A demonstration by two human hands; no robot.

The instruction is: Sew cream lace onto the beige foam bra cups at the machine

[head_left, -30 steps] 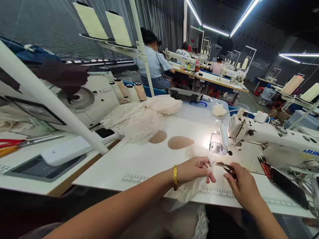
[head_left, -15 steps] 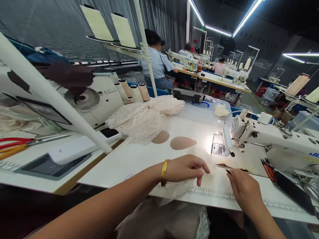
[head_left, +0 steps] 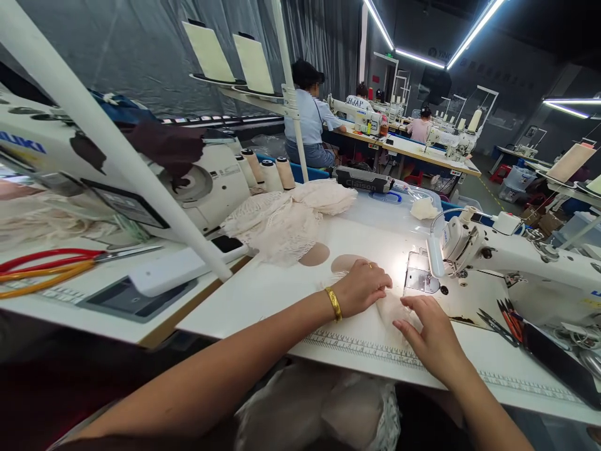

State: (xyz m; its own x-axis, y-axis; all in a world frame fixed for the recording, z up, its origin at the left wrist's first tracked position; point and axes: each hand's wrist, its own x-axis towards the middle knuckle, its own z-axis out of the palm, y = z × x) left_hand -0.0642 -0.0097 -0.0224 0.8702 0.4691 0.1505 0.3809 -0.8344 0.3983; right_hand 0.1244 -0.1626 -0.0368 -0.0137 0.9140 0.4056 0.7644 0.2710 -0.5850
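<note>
A piece of sheer cream fabric [head_left: 390, 315] lies on the white sewing table, in front of the needle plate. My left hand [head_left: 360, 289], with a gold bangle at the wrist, is closed on its left edge, fingers curled down and thumb drawn in. From the right, my right hand [head_left: 434, 335] reaches over the same fabric, thumb and fingers apart, fingertips touching it. Behind my left hand are two flat brown shapes, a rounded one [head_left: 314, 254] and a partly covered one [head_left: 342, 263]. Black thread snips [head_left: 498, 327] lie right of my right hand.
A sewing machine [head_left: 526, 250] with a lit lamp stands at right. A phone [head_left: 558, 363] lies near the front edge. Crumpled lace fabric [head_left: 295, 216] is at the back left. A second machine [head_left: 206, 181] and red-handled scissors [head_left: 56, 260] are at left. A person [head_left: 307, 122] sits beyond.
My right hand has moved left onto the fabric, and the dark tool it held now lies at right as snips. My left hand has moved back and slightly left, closing on the fabric.
</note>
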